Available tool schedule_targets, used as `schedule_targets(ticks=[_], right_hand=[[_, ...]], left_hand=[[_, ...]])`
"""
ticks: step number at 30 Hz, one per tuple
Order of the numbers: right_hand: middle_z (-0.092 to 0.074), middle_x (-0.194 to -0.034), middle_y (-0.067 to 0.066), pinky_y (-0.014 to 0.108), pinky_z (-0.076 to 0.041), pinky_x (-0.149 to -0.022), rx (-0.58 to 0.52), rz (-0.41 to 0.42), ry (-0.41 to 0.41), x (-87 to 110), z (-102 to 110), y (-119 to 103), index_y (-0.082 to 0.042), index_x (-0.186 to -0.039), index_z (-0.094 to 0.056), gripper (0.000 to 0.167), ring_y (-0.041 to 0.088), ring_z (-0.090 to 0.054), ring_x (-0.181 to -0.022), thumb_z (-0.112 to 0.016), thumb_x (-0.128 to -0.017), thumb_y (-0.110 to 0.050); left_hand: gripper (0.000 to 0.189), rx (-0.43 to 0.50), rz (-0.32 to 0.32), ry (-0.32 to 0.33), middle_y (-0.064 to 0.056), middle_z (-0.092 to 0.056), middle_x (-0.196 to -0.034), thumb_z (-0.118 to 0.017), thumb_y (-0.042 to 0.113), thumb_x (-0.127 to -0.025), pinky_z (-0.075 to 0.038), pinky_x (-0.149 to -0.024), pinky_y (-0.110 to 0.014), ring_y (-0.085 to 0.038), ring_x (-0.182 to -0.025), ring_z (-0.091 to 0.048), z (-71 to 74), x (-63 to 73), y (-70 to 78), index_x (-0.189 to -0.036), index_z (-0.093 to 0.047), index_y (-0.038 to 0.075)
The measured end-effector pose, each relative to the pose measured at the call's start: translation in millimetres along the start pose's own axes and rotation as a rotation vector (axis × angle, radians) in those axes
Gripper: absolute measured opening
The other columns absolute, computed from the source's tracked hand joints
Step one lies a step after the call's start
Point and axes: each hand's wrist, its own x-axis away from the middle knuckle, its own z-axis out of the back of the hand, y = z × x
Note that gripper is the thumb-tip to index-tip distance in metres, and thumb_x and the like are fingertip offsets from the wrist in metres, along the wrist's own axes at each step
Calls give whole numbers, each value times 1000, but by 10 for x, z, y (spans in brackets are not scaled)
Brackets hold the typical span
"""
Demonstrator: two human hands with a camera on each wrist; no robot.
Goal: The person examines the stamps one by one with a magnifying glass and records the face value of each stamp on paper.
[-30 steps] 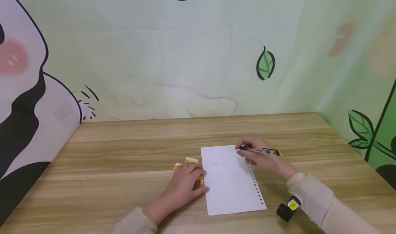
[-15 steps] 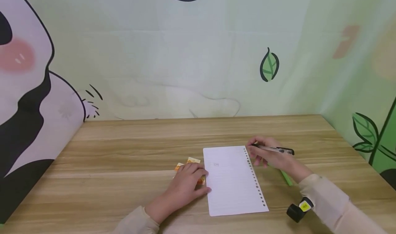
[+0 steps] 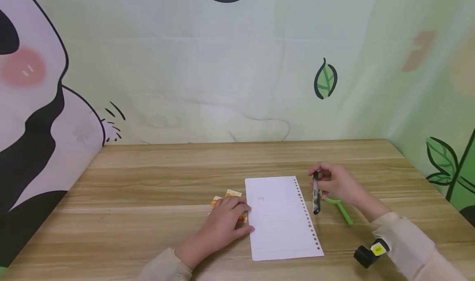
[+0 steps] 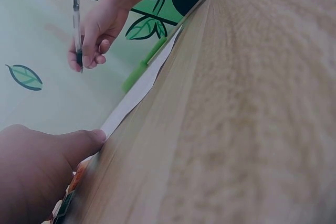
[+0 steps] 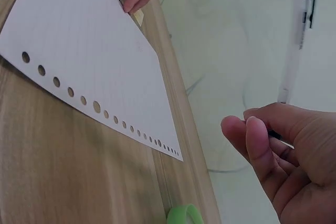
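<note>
1. Two hands, well apart; clock directions run from the sheet's middle in the head view.
2. One left hand [image 3: 224,216], at 9 o'clock; its fingers lie loosely spread over the cards, gripping nothing, the thumb at the sheet's left edge.
3. One right hand [image 3: 335,183], at 2 o'clock; thumb and fingers pinch the pen above the table.
4. One pen [image 3: 316,194], at 2 o'clock, just off the sheet's holed edge in that view; its free end points to 6 o'clock.
5. One sheet of lined paper [image 3: 283,227], flat; one row of holes along its 3 o'clock side; one small written mark [image 3: 260,198] towards 10 o'clock, too small to read.
6. Cards [image 3: 233,193], at least two, at 9 to 10 o'clock; the hand covers them, so their full number cannot be told.
7. One green looped item [image 3: 345,213], on the table at 3 o'clock.
8. One black device [image 3: 365,257], yellow-labelled, beside the right sleeve [image 3: 404,242] at 4 o'clock; one wooden table [image 3: 130,223] beneath.
</note>
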Motion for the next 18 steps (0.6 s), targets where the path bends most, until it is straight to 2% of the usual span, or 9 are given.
schedule_targets(ticks=[4,10,14,18], right_hand=[[-60,-86,15,26,-56,-57,-19,24,0,30,49,12,12,-119,-51,32,15,-62,-67,-56,-88,5],[-63,-78,16,31,-58,-57,-75,34,48,63,83,15,14,-116,-51,26,13,-64,-64,-43,-96,1],[-59,-73,13,33,-57,-53,-52,47,84,67,92,21,13,-114,-53,25,11,-60,-57,-44,-98,-3],[-58,-75,13,32,-55,-49,-28,60,101,69,100,21,10,-116,-53,23,11,-58,-56,-48,-97,-3]], left_hand=[[42,-4,8,-7,-2,-60,-121,-72,42,-82,-41,-104,-43,-21,-117,-53,7,-3,10,-112,-65,13],[43,-19,25,-18,-1,-60,-120,-72,42,-82,-42,-102,-43,-22,-115,-53,6,-7,17,-112,-66,13],[43,-19,26,-20,-2,-60,-120,-72,42,-82,-41,-102,-43,-22,-115,-53,4,-8,15,-112,-66,13],[42,-17,25,-22,-2,-60,-120,-72,42,-82,-41,-102,-43,-22,-116,-53,1,-6,14,-112,-66,13]])
